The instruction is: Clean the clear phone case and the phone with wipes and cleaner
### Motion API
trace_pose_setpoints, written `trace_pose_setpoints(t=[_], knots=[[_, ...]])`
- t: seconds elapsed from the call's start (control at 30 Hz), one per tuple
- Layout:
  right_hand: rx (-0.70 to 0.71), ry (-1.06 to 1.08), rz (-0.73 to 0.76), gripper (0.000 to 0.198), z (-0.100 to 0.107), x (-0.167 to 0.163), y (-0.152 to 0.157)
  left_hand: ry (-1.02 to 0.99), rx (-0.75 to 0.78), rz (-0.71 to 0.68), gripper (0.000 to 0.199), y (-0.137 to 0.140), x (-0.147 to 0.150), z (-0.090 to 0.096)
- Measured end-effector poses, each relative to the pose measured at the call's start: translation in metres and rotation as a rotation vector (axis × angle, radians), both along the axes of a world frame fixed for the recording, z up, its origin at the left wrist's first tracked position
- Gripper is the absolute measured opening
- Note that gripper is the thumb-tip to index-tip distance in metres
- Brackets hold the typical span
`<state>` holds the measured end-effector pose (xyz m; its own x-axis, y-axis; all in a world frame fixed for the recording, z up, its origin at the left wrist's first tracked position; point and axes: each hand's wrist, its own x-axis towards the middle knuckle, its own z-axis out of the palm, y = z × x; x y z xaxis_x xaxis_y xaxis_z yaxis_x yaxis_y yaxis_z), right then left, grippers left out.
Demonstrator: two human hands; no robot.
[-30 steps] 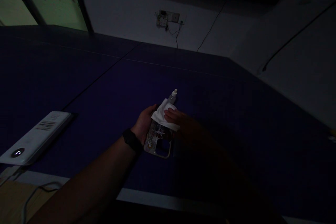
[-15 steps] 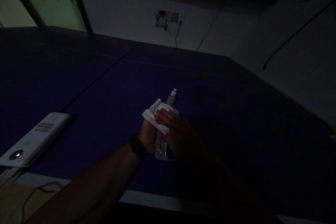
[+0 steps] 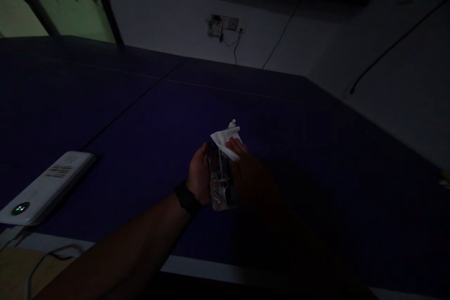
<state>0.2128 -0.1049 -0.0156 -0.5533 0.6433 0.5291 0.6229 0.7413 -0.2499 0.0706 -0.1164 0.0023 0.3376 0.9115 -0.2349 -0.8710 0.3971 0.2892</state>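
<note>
A phone (image 3: 220,180) with a patterned, shiny surface lies in my left hand (image 3: 198,173), whose thumb runs along its left edge. My right hand (image 3: 242,161) presses a white tissue (image 3: 227,141) over the phone's far end, fingers lying on the cloth. Just beyond the tissue, the white cap of a small bottle (image 3: 232,123) shows, while the body is mostly hidden. The right side of the phone is covered by my right hand and deep shadow.
A white power bank (image 3: 52,183) with a lit round display lies at the left on the dark blue table (image 3: 147,117). A white cable (image 3: 45,260) runs below it. Sockets with plugs and wires (image 3: 225,26) are on the far wall.
My right hand and the tissue have slid to the right across the phone, baring more of its left side. The tissue now covers most of the bottle. The power bank's display has lit up.
</note>
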Motion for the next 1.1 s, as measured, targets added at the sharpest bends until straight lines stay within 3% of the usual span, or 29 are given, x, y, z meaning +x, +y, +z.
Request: trace_pose_setpoints(t=[0.07, 0.23, 0.4, 0.53, 0.67, 0.77, 1.0, 1.1], knots=[[-0.001, -0.022, 0.004, 0.053, 0.001, 0.0, 0.001, 0.002, -0.015, 0.014, 0.056, 0.0, 0.001, 0.001], [0.049, -0.128, 0.26, 0.054, 0.002, -0.008, -0.002, 0.0, -0.056, 0.085, 0.042, 0.003, 0.0, -0.001], [0.018, -0.057, 0.025, 0.05, 0.009, 0.008, 0.004, -0.049, -0.029, 0.025, 0.056, 0.002, -0.002, 0.002], [0.032, -0.103, 0.071, 0.049, 0.018, 0.02, 0.005, -0.032, -0.039, -0.027, 0.061, 0.003, -0.007, 0.002], [0.048, -0.252, 0.221, 0.076, 0.018, 0.016, 0.0, 0.007, -0.035, 0.017, 0.047, 0.006, -0.012, -0.006], [0.029, -0.273, 0.265, 0.091, 0.017, 0.016, -0.001, 0.034, -0.043, 0.007, 0.049, 0.007, -0.013, -0.007], [0.009, -0.246, 0.278, 0.089, 0.021, 0.033, 0.008, 0.08, -0.064, 0.011, 0.057, 0.008, -0.013, 0.002], [-0.007, -0.276, 0.378, 0.096, 0.024, 0.025, 0.001, 0.102, -0.105, -0.013, 0.059, 0.009, -0.018, -0.001]])
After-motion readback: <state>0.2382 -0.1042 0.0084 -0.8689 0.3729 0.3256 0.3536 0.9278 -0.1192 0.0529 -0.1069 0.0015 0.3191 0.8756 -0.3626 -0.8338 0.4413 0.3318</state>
